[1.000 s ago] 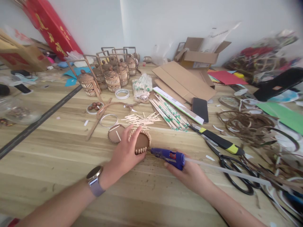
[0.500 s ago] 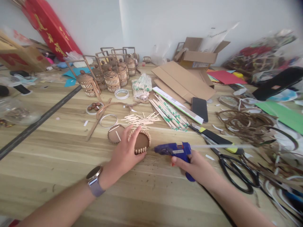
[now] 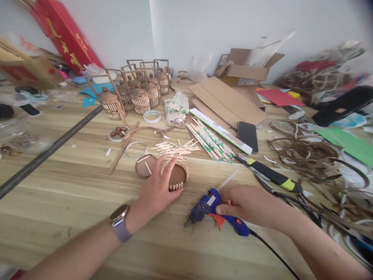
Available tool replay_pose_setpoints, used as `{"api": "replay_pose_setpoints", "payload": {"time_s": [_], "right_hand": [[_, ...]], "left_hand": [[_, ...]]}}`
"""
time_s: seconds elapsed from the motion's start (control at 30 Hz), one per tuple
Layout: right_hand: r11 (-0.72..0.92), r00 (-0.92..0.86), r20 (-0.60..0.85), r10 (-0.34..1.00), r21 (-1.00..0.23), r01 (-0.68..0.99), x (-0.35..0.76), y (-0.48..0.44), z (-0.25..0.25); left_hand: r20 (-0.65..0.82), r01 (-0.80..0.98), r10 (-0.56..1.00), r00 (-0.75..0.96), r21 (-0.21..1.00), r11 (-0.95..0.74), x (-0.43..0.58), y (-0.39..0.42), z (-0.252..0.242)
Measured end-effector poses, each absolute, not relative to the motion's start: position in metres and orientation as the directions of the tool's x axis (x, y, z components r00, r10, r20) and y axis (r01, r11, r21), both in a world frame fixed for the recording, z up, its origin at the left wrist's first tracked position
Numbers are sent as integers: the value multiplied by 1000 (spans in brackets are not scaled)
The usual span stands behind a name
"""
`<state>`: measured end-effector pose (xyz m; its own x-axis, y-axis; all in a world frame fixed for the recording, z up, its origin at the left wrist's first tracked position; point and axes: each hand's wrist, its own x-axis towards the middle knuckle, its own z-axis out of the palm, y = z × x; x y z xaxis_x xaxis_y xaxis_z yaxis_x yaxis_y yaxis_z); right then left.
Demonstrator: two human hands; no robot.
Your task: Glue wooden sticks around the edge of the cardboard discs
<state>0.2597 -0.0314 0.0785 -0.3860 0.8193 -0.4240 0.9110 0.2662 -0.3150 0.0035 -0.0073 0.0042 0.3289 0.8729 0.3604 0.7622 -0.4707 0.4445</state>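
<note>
My left hand point(image 3: 155, 190) rests fingers-closed on a round brown disc point(image 3: 177, 177) ringed with short upright wooden sticks, holding it on the wooden table point(image 3: 72, 202). A second brown disc point(image 3: 143, 166) lies just left of it. My right hand point(image 3: 247, 204) grips a blue hot glue gun point(image 3: 214, 212) with an orange trigger; its nozzle tips down to the table at the lower left and a clear glue stick pokes out its back. A pile of short cut sticks point(image 3: 175, 147) lies just beyond the discs.
Finished stick baskets point(image 3: 136, 97) stand at the back left. Wrapped chopsticks point(image 3: 211, 142), a black phone point(image 3: 248, 135), a yellow-black knife point(image 3: 274, 177), flat cardboard point(image 3: 230, 99), an open box point(image 3: 246, 70) and tangled brown strips point(image 3: 309, 153) fill the right side.
My right hand pulled the glue gun away from the disc, swung it towards me and lowered it nozzle-down onto the table. My left hand stayed on the disc.
</note>
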Motion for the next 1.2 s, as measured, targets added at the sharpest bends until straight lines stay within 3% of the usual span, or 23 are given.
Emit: {"api": "replay_pose_setpoints", "payload": {"time_s": [0.13, 0.27, 0.33, 0.77, 0.97, 1.1, 1.2], "right_hand": [[313, -376, -342, 861, -227, 922, 256, -6, 83], [379, -398, -73, 915, -185, 907, 239, 36, 74], [407, -415, -15, 910, -155, 900, 228, 56, 67], [495, -496, 23, 868, -123, 860, 198, 88, 46], [500, -484, 126, 866, -219, 838, 219, 69, 54], [470, -406, 238, 882, -501, 727, 232, 45, 64], [405, -406, 163, 899, -661, 632, 232, 26, 76]], "left_hand": [[365, 755, 869, 334, 448, -478, 4, -7, 4], [360, 759, 873, 330, 448, -472, 4, -7, 5], [361, 756, 872, 331, 451, -474, 4, -8, 4], [350, 752, 872, 343, 454, -478, 3, -8, 4], [347, 760, 878, 329, 454, -465, 3, -8, 4], [365, 757, 867, 340, 440, -483, 3, -8, 4], [358, 771, 871, 336, 426, -472, 4, -8, 5]]}}
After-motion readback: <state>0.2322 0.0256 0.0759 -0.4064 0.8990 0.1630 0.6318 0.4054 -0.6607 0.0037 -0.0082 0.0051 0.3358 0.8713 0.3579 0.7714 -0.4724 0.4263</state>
